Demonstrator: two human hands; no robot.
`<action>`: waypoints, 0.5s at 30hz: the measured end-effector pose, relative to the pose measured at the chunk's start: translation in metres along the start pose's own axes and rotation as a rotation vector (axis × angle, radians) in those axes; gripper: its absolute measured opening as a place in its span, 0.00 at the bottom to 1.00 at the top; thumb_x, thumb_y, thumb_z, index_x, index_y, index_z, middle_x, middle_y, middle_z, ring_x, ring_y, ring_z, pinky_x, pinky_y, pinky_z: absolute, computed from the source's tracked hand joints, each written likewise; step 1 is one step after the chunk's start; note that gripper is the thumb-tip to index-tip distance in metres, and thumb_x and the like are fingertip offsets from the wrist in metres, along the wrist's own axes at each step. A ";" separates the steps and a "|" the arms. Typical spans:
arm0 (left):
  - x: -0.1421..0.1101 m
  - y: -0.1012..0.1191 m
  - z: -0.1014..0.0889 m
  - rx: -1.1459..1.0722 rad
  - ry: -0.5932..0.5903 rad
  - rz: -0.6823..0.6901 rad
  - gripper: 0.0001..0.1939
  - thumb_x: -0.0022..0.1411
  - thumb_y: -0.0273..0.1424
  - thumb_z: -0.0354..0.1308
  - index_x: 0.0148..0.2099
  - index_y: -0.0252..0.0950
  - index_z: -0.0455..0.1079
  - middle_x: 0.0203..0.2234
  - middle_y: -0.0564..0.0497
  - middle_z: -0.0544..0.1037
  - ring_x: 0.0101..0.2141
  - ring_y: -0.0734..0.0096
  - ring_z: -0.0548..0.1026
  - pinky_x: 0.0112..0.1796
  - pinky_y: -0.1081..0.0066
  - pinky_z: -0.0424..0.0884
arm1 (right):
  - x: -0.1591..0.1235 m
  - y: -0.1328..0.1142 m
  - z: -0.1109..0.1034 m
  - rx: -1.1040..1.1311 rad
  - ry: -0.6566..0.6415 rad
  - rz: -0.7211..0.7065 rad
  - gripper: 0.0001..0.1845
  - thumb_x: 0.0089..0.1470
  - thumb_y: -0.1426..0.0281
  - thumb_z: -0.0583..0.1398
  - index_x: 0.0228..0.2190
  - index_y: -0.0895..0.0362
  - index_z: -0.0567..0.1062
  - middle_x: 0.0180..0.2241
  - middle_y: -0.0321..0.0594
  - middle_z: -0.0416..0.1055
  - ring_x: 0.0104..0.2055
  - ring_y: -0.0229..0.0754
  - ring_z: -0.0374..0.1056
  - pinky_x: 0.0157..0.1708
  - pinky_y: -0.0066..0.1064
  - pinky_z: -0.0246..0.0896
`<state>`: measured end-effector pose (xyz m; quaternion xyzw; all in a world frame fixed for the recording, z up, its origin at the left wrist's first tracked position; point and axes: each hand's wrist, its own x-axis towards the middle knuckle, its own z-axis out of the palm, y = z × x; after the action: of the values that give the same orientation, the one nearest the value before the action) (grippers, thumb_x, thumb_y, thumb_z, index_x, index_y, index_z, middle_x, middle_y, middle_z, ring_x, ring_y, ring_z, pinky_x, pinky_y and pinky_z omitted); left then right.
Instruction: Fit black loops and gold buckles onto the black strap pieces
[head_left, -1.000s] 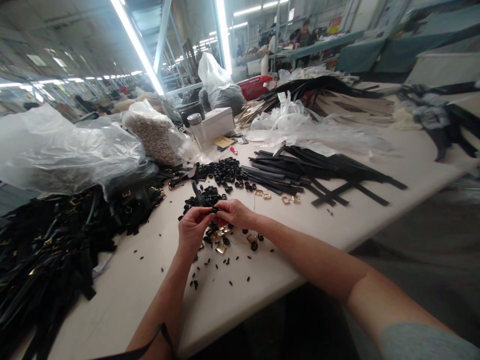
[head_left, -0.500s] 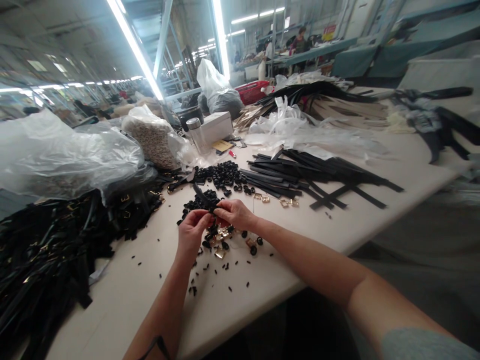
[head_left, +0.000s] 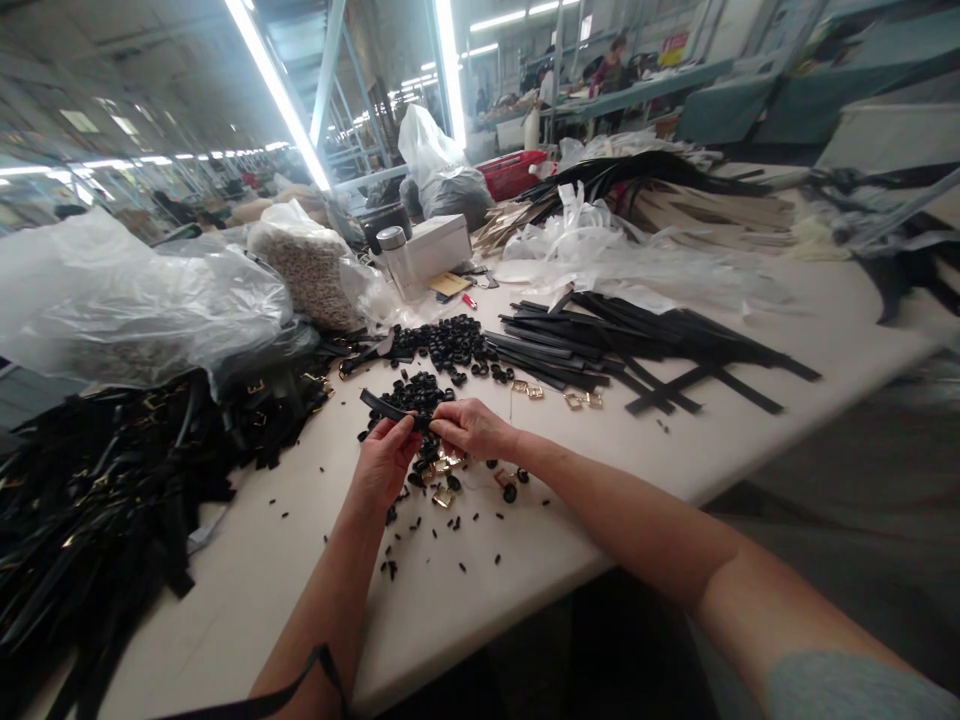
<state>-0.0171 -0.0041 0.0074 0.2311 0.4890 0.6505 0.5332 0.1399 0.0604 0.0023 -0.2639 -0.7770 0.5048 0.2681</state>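
Note:
My left hand [head_left: 388,458] pinches a short black strap [head_left: 384,407] between thumb and fingers, its free end pointing up and left. My right hand [head_left: 471,428] is closed at the strap's other end, where the fingertips hide the detail. Behind and beneath the hands lies a heap of small black loops [head_left: 424,388]. Gold buckles [head_left: 444,496] are scattered just below my fingers, some with round black pieces beside them. Small black bits [head_left: 454,523] dot the table nearer to me.
Long flat black strips [head_left: 555,345] lie to the right, with white plastic film [head_left: 592,250] behind them. A large pile of black straps with gold buckles [head_left: 97,490] covers the left side. A clear jar [head_left: 397,262], a white box [head_left: 439,248] and filled plastic bags [head_left: 300,265] stand farther back.
The strap's free end has swung from pointing upward to lying toward the left. My left hand has turned with it, and my right hand stays at nearly the same place.

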 end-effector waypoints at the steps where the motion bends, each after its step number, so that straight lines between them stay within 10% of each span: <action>1: 0.000 -0.001 0.001 0.012 0.004 0.013 0.17 0.38 0.30 0.74 0.33 0.33 0.76 0.26 0.52 0.78 0.23 0.79 0.75 0.27 0.80 0.72 | 0.000 -0.001 0.000 -0.011 0.004 0.009 0.10 0.59 0.69 0.53 0.27 0.59 0.69 0.18 0.31 0.68 0.17 0.31 0.63 0.19 0.21 0.55; 15: -0.003 -0.015 0.019 -0.074 -0.042 0.089 0.21 0.39 0.37 0.74 0.34 0.30 0.76 0.27 0.49 0.77 0.25 0.77 0.73 0.31 0.75 0.69 | 0.001 0.002 -0.005 -0.205 0.084 -0.060 0.18 0.58 0.58 0.52 0.24 0.56 0.69 0.16 0.34 0.67 0.18 0.35 0.62 0.21 0.26 0.56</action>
<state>0.0072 -0.0005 0.0025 0.2461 0.4427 0.6863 0.5220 0.1433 0.0652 0.0024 -0.2873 -0.8201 0.4031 0.2870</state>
